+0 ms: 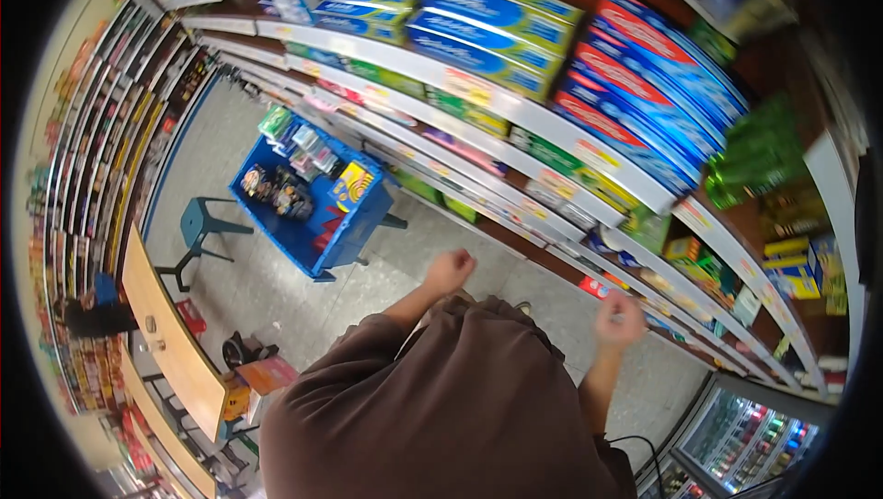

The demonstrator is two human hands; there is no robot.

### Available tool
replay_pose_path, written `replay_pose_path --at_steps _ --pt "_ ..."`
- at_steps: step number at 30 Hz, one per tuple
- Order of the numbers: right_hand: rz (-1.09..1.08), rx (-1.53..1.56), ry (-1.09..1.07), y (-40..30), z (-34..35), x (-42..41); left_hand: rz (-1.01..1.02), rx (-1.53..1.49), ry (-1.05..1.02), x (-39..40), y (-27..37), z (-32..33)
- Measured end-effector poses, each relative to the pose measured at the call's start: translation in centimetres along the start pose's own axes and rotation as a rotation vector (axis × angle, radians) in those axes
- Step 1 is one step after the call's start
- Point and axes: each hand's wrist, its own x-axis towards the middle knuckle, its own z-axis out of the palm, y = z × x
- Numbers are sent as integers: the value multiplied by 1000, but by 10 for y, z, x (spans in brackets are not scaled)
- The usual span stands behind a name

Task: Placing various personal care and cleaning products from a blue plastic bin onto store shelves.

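My left hand (452, 271) hangs above the tiled floor between a blue plastic cart (348, 233) and the shelves, its fingers curled in with nothing visible in them. Blurred, my right hand (619, 319) is held in front of the lower shelves, fingers bent; whether anything is in it cannot be made out. Inside the cart lie packaged goods, among them a yellow patterned box (353, 185) and several small packs (310, 153). On an upper shelf (510, 109) ahead are stacked red-and-blue Colgate toothpaste boxes (641, 85) and blue-and-yellow cartons (493, 26).
A green plastic stool (200, 223) stands beside the cart. To the left is a long wooden table (165, 333), and a person (100, 316) is behind it. A glass-door drinks cooler (745, 440) is at lower right, with a black cable (652, 451) nearby.
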Motion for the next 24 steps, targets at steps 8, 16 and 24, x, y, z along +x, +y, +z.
replay_pose_path --at_steps 8,16,24 --pt "95 266 -910 -167 122 -1 -603 -99 873 77 -209 -173" --pt "278 251 -1094 -219 140 -25 -929 -332 409 138 -358 -179" --pt "401 129 -1018 -217 135 -42 -959 -110 336 158 -341 -170"
